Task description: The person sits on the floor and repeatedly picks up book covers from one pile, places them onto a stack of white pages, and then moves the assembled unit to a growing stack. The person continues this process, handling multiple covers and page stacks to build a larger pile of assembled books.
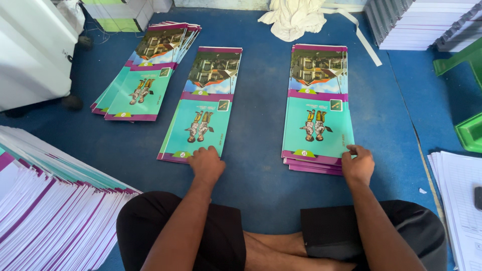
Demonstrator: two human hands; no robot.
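I sit cross-legged on a blue floor [261, 100]. Three piles of printed covers lie in front of me, each teal with purple bands and a building photo. My left hand [206, 164] rests on the near edge of the middle pile [203, 103], fingers curled on its corner. At the near right corner of the right pile [317, 108] my right hand [357, 164] pinches the top sheet. The left pile [145, 70] is fanned out and untouched.
A large slanted stack of sheets [50, 206] with purple edges lies at my left. A white machine [30, 50] stands at far left. White cloth [293, 17], stacked white books [422, 22], green plastic [467, 95] and ruled papers [459, 200] lie right.
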